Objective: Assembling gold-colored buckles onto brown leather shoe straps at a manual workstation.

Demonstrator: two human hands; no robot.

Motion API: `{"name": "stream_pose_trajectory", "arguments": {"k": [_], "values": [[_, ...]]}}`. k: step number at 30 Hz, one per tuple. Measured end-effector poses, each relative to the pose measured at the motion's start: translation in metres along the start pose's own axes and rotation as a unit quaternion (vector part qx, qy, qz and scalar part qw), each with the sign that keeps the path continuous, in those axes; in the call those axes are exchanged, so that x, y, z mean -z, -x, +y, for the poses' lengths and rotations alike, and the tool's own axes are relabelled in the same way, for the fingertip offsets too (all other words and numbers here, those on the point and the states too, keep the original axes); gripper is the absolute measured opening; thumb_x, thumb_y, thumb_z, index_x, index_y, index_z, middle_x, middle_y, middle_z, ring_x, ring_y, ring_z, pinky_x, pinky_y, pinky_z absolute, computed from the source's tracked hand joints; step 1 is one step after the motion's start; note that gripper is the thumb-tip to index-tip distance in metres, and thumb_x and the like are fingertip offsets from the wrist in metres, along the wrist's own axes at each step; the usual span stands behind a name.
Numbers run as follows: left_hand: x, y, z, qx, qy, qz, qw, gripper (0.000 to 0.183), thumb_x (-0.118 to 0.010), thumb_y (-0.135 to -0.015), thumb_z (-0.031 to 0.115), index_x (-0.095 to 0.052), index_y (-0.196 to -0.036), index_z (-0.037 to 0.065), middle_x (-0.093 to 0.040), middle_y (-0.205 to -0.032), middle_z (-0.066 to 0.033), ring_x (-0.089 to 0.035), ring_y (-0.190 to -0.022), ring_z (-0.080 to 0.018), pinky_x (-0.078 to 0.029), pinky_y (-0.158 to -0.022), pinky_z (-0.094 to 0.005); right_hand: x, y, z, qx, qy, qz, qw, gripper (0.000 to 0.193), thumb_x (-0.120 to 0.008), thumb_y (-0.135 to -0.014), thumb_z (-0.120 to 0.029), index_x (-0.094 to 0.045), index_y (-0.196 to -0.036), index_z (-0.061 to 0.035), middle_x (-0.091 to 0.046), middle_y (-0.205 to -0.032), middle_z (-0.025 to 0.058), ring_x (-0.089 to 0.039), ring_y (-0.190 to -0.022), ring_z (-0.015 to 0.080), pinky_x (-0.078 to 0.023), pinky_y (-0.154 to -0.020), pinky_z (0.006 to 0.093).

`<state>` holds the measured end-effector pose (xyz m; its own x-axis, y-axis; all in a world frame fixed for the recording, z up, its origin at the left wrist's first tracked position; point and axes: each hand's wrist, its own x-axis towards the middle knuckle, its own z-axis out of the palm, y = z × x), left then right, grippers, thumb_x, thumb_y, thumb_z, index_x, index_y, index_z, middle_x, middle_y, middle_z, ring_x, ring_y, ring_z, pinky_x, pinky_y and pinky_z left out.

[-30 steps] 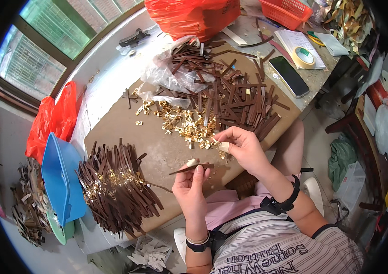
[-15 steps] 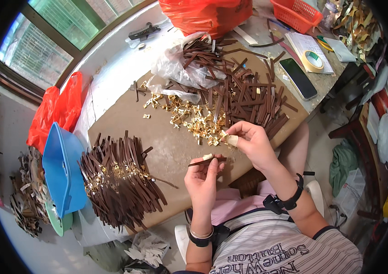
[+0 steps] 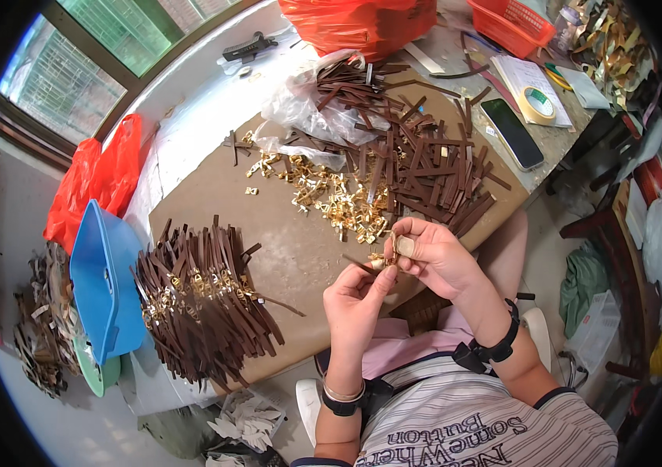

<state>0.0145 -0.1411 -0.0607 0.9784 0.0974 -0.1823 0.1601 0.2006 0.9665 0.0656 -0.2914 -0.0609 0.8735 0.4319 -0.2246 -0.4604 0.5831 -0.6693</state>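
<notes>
Over the near edge of the table my two hands meet. My left hand (image 3: 354,302) pinches a dark brown strap (image 3: 359,265) between thumb and fingers. Against its end, my right hand (image 3: 438,258) holds a small gold buckle (image 3: 390,260), partly hidden by the fingers. Pale tape wraps the right thumb and a left finger. Just beyond the hands spreads a heap of loose gold buckles (image 3: 331,194), beside a scattered pile of bare brown straps (image 3: 432,175). Left of my hands lies a thick bundle of brown straps with gold fittings (image 3: 206,319) across their middles.
A blue plastic basin (image 3: 105,288) and red bag (image 3: 97,183) stand at the left. Toward the back are a clear plastic bag (image 3: 300,109) and a large red bag (image 3: 362,27). A phone (image 3: 511,134), tape roll (image 3: 537,106) and red basket (image 3: 511,25) sit at the right.
My right hand has moved from the buckle heap toward my left hand, bringing a buckle to the strap. The left hand has risen slightly and shifted right, and the strap has tilted.
</notes>
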Motion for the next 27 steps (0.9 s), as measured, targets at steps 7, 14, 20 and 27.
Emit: {"name": "stream_pose_trajectory", "arguments": {"k": [7, 14, 20, 27], "values": [[0.000, 0.003, 0.004, 0.053, 0.067, -0.018, 0.996, 0.012, -0.068, -0.083, 0.006, -0.066, -0.088, -0.005, -0.061, -0.083, -0.0024, -0.058, -0.071, -0.0073, -0.048, -0.063, -0.0205, 0.004, 0.013, -0.003, -0.040, -0.007, 0.004, 0.999, 0.028, -0.061, -0.086, -0.007, -0.059, -0.113, 0.0007, -0.064, -0.087, 0.0010, -0.052, -0.063, 0.0030, -0.041, -0.054, 0.0141], [0.003, 0.002, -0.007, -0.074, -0.053, 0.011, 0.996, 0.011, -0.065, -0.086, 0.005, -0.065, -0.093, -0.003, -0.064, -0.081, -0.0044, -0.058, -0.067, -0.0075, -0.048, -0.061, -0.0203, -0.021, 0.026, -0.003, 0.069, 0.182, 0.062, 0.979, 0.025, -0.064, -0.083, -0.006, -0.062, -0.107, 0.0021, -0.065, -0.085, 0.0027, -0.053, -0.064, 0.0034, -0.039, -0.054, 0.0153], [0.009, -0.008, 0.000, -0.048, -0.054, 0.095, 0.993, 0.013, -0.062, -0.088, 0.005, -0.064, -0.096, -0.005, -0.064, -0.078, -0.0033, -0.061, -0.067, -0.0092, -0.049, -0.060, -0.0205, -0.019, 0.027, -0.013, 0.049, 0.069, 0.027, 0.996, 0.016, -0.062, -0.085, -0.003, -0.063, -0.099, 0.0035, -0.067, -0.084, 0.0083, -0.062, -0.070, 0.0099, -0.048, -0.063, 0.0196], [0.021, -0.003, 0.016, -0.003, 0.125, 0.070, 0.990, 0.022, -0.058, -0.088, 0.001, -0.059, -0.108, -0.006, -0.066, -0.092, -0.0132, -0.064, -0.087, -0.0198, -0.051, -0.077, -0.0252, -0.019, 0.047, 0.000, 0.066, 0.141, 0.031, 0.987, 0.012, -0.062, -0.083, 0.003, -0.063, -0.094, 0.0060, -0.068, -0.085, 0.0120, -0.064, -0.077, 0.0143, -0.052, -0.064, 0.0228]]}}
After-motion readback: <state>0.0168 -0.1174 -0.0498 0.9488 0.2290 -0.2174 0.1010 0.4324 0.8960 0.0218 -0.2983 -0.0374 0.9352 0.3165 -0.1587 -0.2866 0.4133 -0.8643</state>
